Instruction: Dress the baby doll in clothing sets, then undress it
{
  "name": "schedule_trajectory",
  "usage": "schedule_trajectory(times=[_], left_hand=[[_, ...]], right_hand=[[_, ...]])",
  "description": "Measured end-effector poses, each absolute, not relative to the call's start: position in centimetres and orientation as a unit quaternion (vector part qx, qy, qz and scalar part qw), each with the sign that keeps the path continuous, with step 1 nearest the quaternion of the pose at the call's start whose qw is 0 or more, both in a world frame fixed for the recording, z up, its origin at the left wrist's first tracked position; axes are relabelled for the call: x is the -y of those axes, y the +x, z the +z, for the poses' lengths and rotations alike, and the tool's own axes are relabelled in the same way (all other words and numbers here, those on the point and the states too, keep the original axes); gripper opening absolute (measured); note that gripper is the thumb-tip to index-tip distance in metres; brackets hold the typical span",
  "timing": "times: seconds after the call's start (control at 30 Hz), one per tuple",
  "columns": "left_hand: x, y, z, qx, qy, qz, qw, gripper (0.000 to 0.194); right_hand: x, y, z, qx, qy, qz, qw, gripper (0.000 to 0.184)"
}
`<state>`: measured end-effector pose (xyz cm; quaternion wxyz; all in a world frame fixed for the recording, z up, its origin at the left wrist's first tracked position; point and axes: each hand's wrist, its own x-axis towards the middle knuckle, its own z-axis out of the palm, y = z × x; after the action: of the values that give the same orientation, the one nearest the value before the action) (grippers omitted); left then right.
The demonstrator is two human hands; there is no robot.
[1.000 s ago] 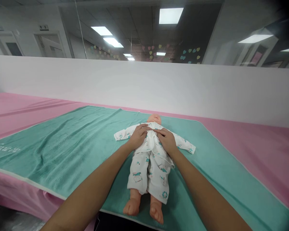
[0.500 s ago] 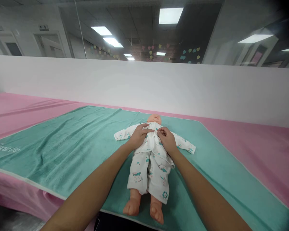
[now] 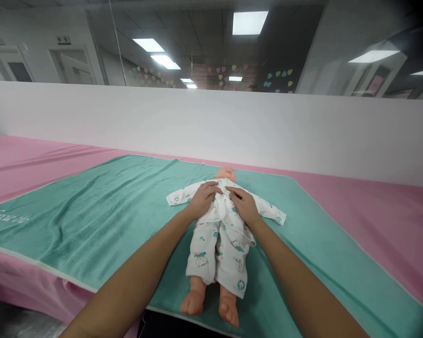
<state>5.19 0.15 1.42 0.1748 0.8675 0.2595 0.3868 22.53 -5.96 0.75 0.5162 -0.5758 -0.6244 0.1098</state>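
Observation:
A baby doll [image 3: 226, 173] lies on its back with its feet toward me, arms spread out. It wears a white printed long-sleeved shirt [image 3: 213, 213] and matching white trousers [image 3: 201, 249]. My left hand [image 3: 203, 199] rests on the left side of the shirt's chest, fingers stretched over the cloth near the front edge. On the other side of the chest lies my right hand [image 3: 244, 203], its index finger reaching toward the shirt's middle. Both hands are open and touch the shirt. The fingers partly hide the upper front opening.
Under the doll is a green towel [image 3: 102, 202] with a pale border, spread over a pink sheet [image 3: 370, 206]. A low white wall [image 3: 211, 124] runs along the back, with a glass pane [image 3: 211, 51] above it. The sheet's front edge drops off at lower left.
My right hand's fingers have gone from a pinch at the shirt front to stretched out. My left fingertips have drawn back slightly to the left. The doll lies in the same place.

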Motion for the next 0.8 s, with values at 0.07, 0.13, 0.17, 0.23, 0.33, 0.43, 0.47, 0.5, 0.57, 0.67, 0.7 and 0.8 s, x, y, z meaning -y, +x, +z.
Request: schedule_trajectory(times=[0.07,0.13,0.17,0.23,0.33,0.43,0.47,0.5,0.57,0.67,0.7,0.8], left_hand=[[-0.2,5.3,1.4,-0.253,0.861,0.401,0.184,0.031],[-0.1,5.3,1.3,-0.246,0.85,0.418,0.205,0.028],[-0.1,5.4,1.3,-0.244,0.844,0.425,0.218,0.027],[0.1,5.4,1.3,-0.239,0.834,0.433,0.246,0.026],[0.2,5.5,1.4,-0.238,0.824,0.433,0.276,0.024],[0.3,5.4,1.4,-0.235,0.817,0.432,0.3,0.023],[0.3,5.4,1.5,-0.233,0.815,0.432,0.308,0.023],[0.3,5.3,1.5,-0.232,0.813,0.432,0.315,0.023],[0.3,5.3,1.5,-0.232,0.809,0.43,0.326,0.023],[0.2,5.4,1.4,-0.231,0.807,0.429,0.334,0.022],[0.2,5.4,1.4,-0.23,0.807,0.429,0.335,0.023],[0.2,5.5,1.4,-0.232,0.808,0.425,0.337,0.024]], right_hand=[[6.0,22.4,0.7,0.619,-0.579,0.114,0.518,0.033],[6.2,22.2,0.7,0.601,-0.594,0.115,0.523,0.03],[6.4,22.1,0.7,0.592,-0.601,0.112,0.525,0.027],[6.6,21.8,0.9,0.585,-0.612,0.098,0.523,0.02],[7.0,21.4,1.5,0.61,-0.628,0.076,0.477,0.026],[7.4,21.2,2.4,0.643,-0.649,0.07,0.401,0.039],[7.5,21.1,2.7,0.652,-0.656,0.07,0.374,0.042],[7.6,21.0,3.0,0.657,-0.665,0.07,0.348,0.045],[7.7,20.8,3.4,0.659,-0.684,0.064,0.304,0.048],[7.7,20.7,3.8,0.653,-0.703,0.058,0.275,0.048],[7.7,20.6,3.8,0.652,-0.705,0.058,0.272,0.046],[7.5,20.7,3.8,0.646,-0.708,0.058,0.277,0.038]])
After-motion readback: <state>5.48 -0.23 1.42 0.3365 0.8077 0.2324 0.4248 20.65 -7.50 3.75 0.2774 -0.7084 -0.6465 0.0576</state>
